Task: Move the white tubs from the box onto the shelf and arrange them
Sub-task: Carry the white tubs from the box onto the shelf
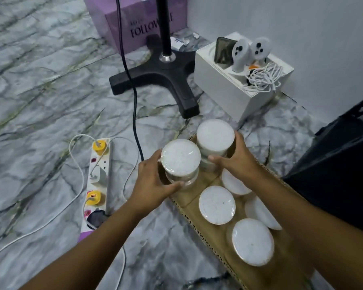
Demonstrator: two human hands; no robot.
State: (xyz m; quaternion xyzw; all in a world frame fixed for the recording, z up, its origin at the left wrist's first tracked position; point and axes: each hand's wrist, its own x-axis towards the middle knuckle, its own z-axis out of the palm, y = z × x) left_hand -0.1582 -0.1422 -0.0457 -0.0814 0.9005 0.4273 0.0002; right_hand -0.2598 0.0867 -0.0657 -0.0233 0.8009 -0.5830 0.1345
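Note:
A brown cardboard box (194, 213) lies on the marble floor and holds several white round tubs. My left hand (153, 183) grips one white-lidded tub (180, 158), raised above the box's far left corner. My right hand (237, 158) grips a second tub (215, 136) at the box's far end, also lifted. Other tubs stay in the box, among them one in the middle (217, 205) and one nearer me (253, 241). The shelf is not in view.
A power strip (100, 174) with yellow plugs and white cables lies left of the box. A black stand base (161, 74) and its cord stand beyond. A white box (224, 88) with controllers sits by the wall. A purple box (124, 24) is farther back; something black (340, 164) is at right.

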